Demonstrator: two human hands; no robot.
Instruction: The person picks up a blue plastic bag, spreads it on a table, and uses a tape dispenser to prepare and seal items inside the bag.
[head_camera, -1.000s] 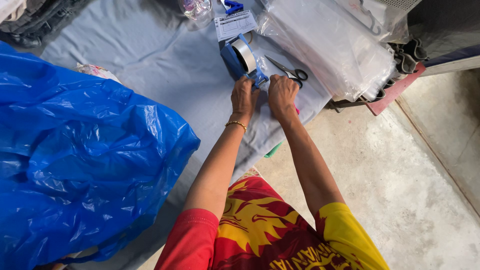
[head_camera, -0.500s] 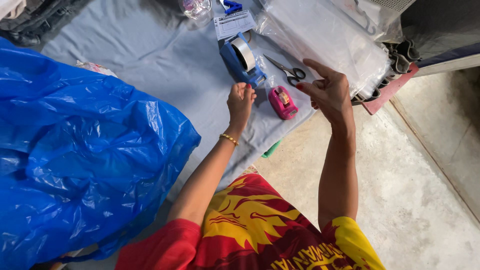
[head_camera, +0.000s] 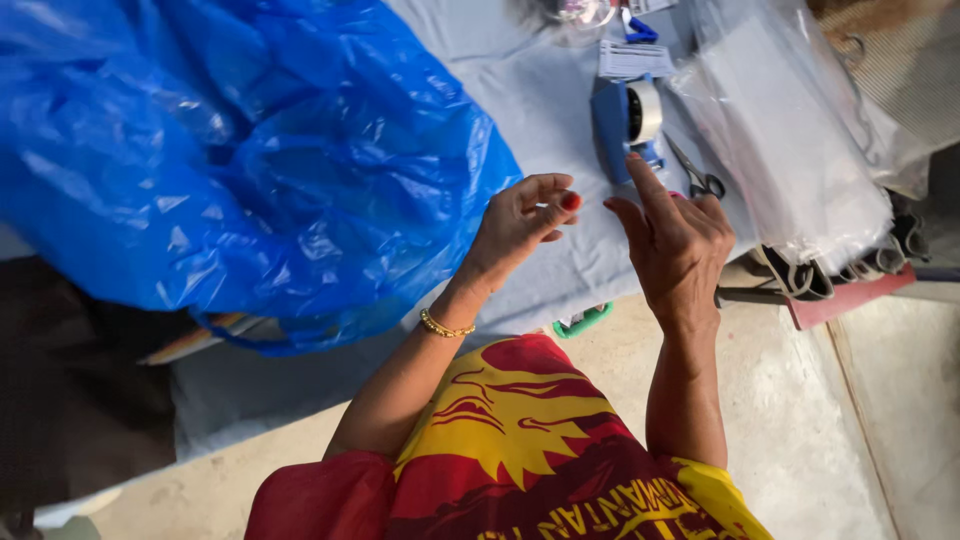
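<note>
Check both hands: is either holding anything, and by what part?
It cannot be told for sure. The left hand and right hand are raised, fingertips pinched, above the grey cloth near the tape dispenser; no held object is visible.

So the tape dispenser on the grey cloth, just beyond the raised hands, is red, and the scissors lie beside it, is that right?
Not quite: the head view shows the tape dispenser is blue, not red. The rest holds: it sits on the grey cloth just beyond the raised left hand and right hand, with the scissors beside it.
</note>
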